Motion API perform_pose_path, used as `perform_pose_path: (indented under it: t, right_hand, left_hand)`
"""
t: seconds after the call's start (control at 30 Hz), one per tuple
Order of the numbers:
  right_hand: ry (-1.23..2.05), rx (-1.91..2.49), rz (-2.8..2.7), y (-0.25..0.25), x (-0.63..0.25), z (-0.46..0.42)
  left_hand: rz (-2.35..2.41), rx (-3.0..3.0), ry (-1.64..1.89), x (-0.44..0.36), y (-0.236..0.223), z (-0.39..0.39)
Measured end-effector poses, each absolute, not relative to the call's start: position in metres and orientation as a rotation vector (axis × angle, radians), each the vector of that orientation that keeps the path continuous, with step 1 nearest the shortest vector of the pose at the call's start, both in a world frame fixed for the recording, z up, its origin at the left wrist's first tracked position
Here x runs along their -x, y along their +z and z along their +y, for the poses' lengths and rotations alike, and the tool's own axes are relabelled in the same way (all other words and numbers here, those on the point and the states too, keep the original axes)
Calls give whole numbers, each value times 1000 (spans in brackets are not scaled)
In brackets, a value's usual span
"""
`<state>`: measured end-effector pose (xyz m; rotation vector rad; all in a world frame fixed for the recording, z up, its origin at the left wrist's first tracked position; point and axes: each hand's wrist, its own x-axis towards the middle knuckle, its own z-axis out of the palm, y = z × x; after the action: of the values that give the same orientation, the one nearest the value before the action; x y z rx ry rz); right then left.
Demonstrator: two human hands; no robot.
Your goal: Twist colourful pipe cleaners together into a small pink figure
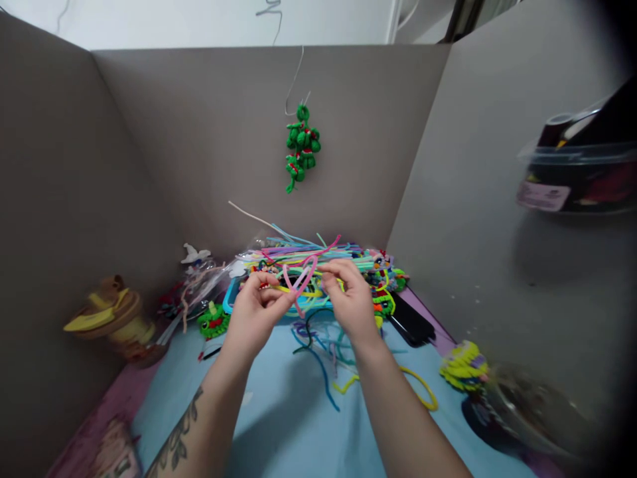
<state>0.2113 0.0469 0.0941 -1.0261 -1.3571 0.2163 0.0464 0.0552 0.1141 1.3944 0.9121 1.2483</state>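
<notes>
A pink pipe cleaner [299, 288] is bent into a loop in front of me, its ends crossing at the bottom. My left hand [259, 311] pinches it near the crossing between thumb and fingertips. On the other side my right hand [351, 300] has thumb and forefinger closed at the loop's right edge; the exact contact there is hard to see. Behind both hands, a blue tray [231, 294] carries a heap of coloured pipe cleaners [303, 251]. Several loose stems, among them a blue pipe cleaner [326, 382], lie on the light blue cloth below.
Green figures [302, 143] hang from a wire on the back panel. A black phone [412, 320] and a yellow fuzzy piece [465, 365] lie to the right, by a clear container [535, 405]. A brown pot [117, 318] stands left. Grey panels enclose three sides.
</notes>
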Motion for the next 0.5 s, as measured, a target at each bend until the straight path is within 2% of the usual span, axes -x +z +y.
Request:
perform_pose_path:
  t: [0.23,0.5]
  right_hand:
    - [64,1157,-1431,85,-233,58]
    - [213,1152,-1499,75,-234,67]
  left_hand:
    - [802,-1412,1039,-33,121,55]
    - [770,-1343,1009,-28,124,55]
